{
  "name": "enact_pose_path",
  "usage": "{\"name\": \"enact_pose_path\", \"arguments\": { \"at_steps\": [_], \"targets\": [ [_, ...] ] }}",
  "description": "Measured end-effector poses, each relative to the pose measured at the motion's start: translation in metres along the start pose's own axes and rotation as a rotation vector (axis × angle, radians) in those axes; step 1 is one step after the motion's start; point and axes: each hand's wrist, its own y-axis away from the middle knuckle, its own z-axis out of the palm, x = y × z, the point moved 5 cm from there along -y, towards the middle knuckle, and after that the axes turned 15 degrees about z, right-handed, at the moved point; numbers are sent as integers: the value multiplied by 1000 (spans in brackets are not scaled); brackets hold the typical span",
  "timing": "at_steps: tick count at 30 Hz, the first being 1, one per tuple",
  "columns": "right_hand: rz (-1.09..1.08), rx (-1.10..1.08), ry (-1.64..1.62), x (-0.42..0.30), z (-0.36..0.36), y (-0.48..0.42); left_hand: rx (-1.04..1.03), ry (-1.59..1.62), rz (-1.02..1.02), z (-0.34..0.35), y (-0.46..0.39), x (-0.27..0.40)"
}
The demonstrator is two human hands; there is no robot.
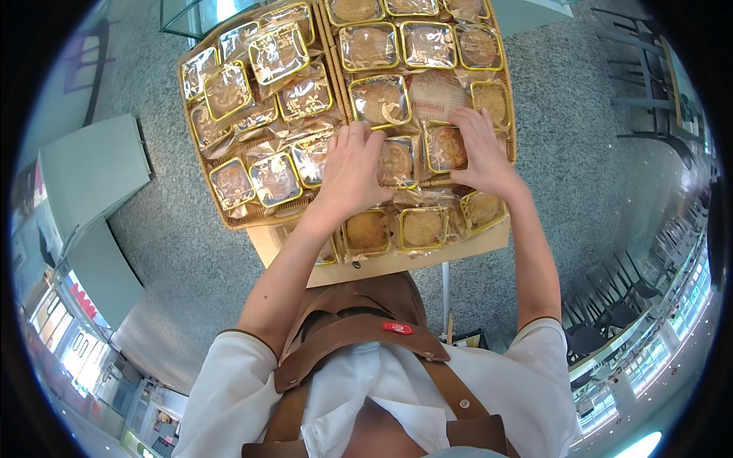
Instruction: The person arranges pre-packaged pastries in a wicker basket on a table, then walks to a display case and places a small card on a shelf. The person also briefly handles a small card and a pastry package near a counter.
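Note:
Two wicker baskets stand side by side, a left one [209, 203] and a right one [511, 109], both filled with mooncakes in clear, gold-printed wrappers. My left hand [352, 172] lies over the right basket's near left part, its fingers at the left side of a wrapped mooncake [396, 162]; how firmly they hold it is hidden. My right hand [482, 150] has its thumb and fingers on the right edge of another wrapped mooncake [445, 147]. Beyond it, printed paper [438, 97] shows between the packs. A row of wrapped mooncakes [424, 228] lies nearest my body.
The baskets rest on a light wooden board [338, 276] close to my brown apron. A pale cabinet [94, 166] stands at the left, and a glass case [189, 20] at the far left. Dark chairs [618, 315] and tables line the right side.

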Motion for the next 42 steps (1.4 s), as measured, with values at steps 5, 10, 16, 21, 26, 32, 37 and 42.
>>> {"name": "enact_pose_path", "arguments": {
  "at_steps": [5, 10, 16, 21, 26, 32, 37, 42],
  "targets": [
    [61, -96, -176, -1, -1, 7, 123, 79, 34, -12, 14, 12],
    [197, -156, -371, -8, 1, 23, 185, 185, 5, -21, 37, 23],
    [153, -5, -552, -66, 14, 49, 204, 256, -45, -28, 85, 17],
    [145, 84, -336, -141, 49, 44, 93, 4, -119, -27, 128, 1],
    [114, 218, -410, -166, 84, 42, 108, -105, -183, -18, 152, -1],
    [535, 617, -517, -68, 62, 110, 180, -69, -212, -15, 166, 9],
    [1136, 674, -395, 21, 58, 148, 183, -90, -224, -10, 173, 13],
    [1326, 685, -311, 19, 63, 129, 242, -24, -248, 2, 179, 14]
  ]
}}
